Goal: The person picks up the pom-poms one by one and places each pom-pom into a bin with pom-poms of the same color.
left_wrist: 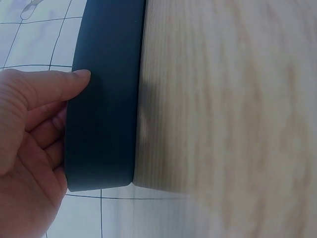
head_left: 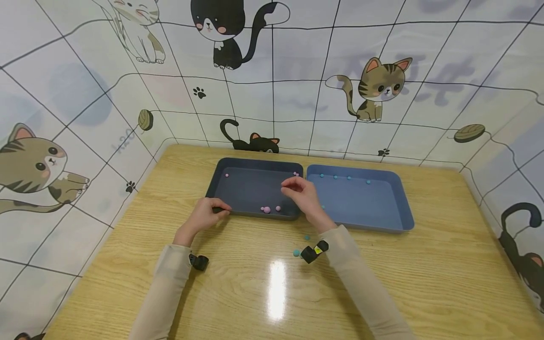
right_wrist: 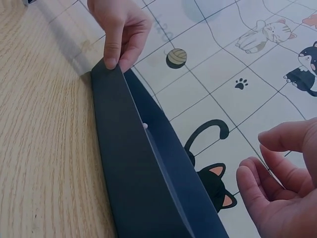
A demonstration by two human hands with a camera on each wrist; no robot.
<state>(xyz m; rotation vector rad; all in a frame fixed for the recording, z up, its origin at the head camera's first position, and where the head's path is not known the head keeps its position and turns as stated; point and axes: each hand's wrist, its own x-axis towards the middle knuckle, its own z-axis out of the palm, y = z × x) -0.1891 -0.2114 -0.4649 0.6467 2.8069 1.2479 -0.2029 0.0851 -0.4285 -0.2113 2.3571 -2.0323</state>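
Note:
My left hand (head_left: 203, 215) grips the near left rim of a dark grey tray (head_left: 244, 189). In the left wrist view the thumb of that hand (left_wrist: 34, 124) lies over the outer wall of the tray (left_wrist: 106, 129), with the fingers behind it. Above the tray's right side hovers my right hand (head_left: 303, 194), fingers loosely bent. Thumb and fingers of the right hand (right_wrist: 282, 183) stand apart in the right wrist view, with nothing between them. Several small pink balls lie in the dark tray, including a larger pink ball (head_left: 267, 209) at its near wall.
A blue tray (head_left: 361, 203) stands right beside the dark one, with several teal balls such as this teal ball (head_left: 349, 178). More lie on the wooden table (head_left: 238, 274), including a teal ball (head_left: 296, 253) near my right wrist. A cat-patterned wall covering (head_left: 297, 94) rises behind.

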